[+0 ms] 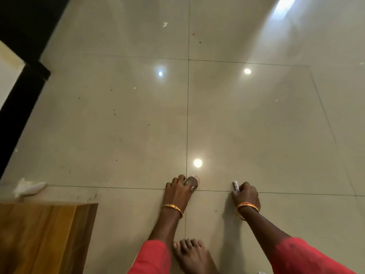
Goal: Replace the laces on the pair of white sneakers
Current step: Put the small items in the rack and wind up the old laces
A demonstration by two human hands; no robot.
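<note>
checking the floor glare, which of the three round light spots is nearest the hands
The lowest spot, just above the left hand, beside the vertical tile seam. The other two spots lie far higher on the floor.

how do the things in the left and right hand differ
The left hand holds a flat, round, grey disc; the right hand grips a thin white tube with print on it. The disc lies flat under the fingers; the tube sticks forward from the fist. What either thing is cannot be told.
</note>
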